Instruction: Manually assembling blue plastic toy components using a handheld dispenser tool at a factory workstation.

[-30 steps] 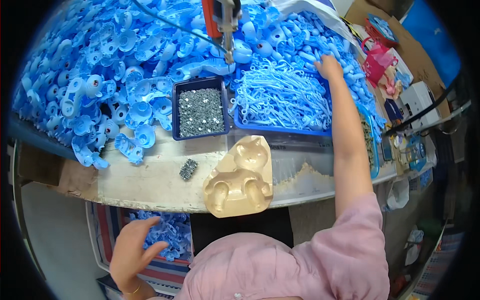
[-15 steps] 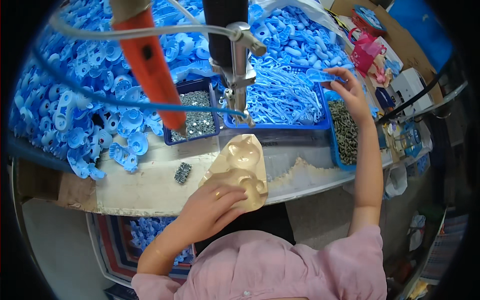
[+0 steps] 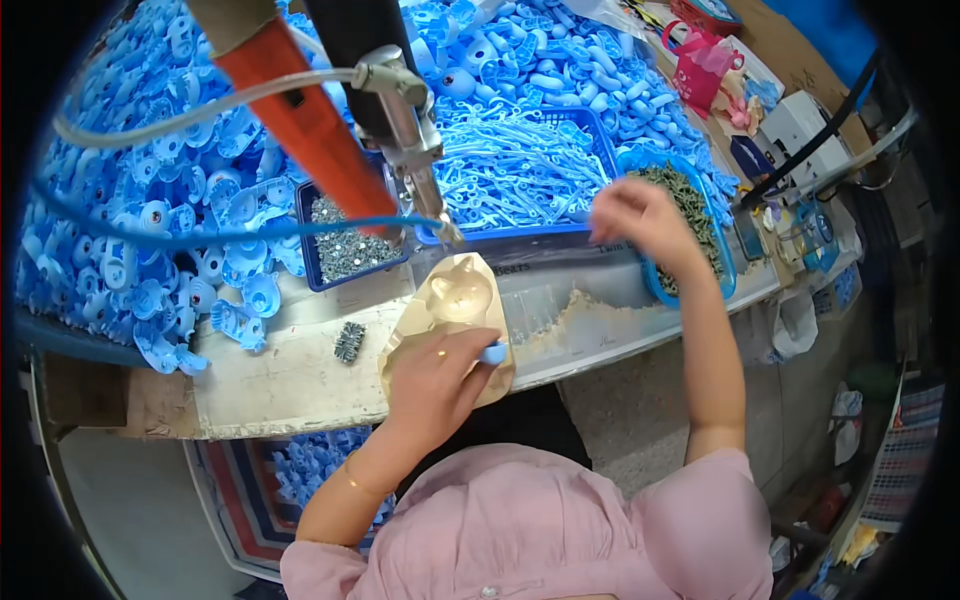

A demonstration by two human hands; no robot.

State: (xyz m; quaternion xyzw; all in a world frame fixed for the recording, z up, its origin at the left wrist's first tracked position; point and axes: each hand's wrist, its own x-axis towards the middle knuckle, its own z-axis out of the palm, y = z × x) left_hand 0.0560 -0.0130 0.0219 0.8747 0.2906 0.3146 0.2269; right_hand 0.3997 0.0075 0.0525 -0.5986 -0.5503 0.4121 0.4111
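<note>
My left hand (image 3: 435, 375) reaches over a cream-coloured moulded holder (image 3: 465, 300) at the front of the table. A small blue plastic part (image 3: 494, 352) shows at its bent fingers, over the near hollow of the holder; the hand covers the rest. My right hand (image 3: 645, 222) hangs between a blue basket of slim plastic pieces (image 3: 600, 140) and a blue tray of small dark metal parts (image 3: 728, 250). Its curled fingers are smeared by motion, so anything between them cannot be made out. A metal tool tip (image 3: 448, 232) hangs just beyond the holder.
An orange tool (image 3: 310, 120) with hoses reaches down at left centre. Behind it stands a bin of small metal pieces (image 3: 350, 250). Blue plastic shells (image 3: 150, 215) heap up at the left. A small metal cluster (image 3: 349, 342) lies left of the holder; a pink bag (image 3: 703, 68) stands far right.
My right hand has come left and nearer from the far right, where it held a clear blue piece. A blue part now shows at my left fingers. The view has shifted slightly.
</note>
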